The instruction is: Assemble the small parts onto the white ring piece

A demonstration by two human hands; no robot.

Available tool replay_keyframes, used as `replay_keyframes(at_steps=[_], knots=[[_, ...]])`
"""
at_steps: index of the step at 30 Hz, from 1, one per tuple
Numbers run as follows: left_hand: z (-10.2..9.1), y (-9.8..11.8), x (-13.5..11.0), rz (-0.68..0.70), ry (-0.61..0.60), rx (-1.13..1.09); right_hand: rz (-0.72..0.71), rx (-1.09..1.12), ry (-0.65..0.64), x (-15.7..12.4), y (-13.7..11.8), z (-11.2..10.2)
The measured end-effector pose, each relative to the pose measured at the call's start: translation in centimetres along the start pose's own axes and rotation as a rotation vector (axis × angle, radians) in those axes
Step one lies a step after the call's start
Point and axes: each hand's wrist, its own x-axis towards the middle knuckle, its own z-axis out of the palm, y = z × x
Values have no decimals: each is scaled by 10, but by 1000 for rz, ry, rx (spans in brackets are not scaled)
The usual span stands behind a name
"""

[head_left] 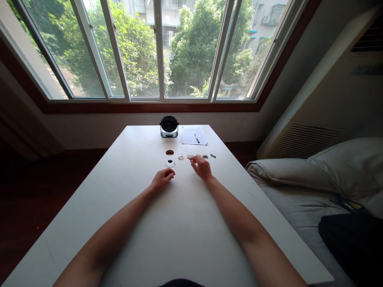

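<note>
Head view: both hands lie on the desk (89,239), in front of the small fan (169,126).
Right hand (202,167): fingers (194,160) partly open, tips just by a tan plastic strip (194,156), apparently holding nothing.
Left hand (162,179): fingers (170,172) curled shut, nothing visible in them, near a white ring (170,163).
Handling: the strip looks light and stiff; pinch its long edges.
Rest: small bricks (180,156) lie just left of the strip; paper (188,136) and a pen (196,138) lie right of the fan.

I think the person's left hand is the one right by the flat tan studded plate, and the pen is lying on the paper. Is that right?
Not quite. The head view shows that the right hand, not the left, is the one right by the flat tan studded plate. The pen is lying on the paper, just as you said.
</note>
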Motion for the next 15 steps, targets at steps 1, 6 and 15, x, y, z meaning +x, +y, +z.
replay_keyframes(at_steps=[1,6,15], knots=[[0,0,0,3,-10,11,111,-66,29,1,14,-5],[0,3,0,25,-31,58,570,-361,-4,-6,77,-26],[-2,6,-2,13,-55,111,755,-410,-39,-10,101,-25]])
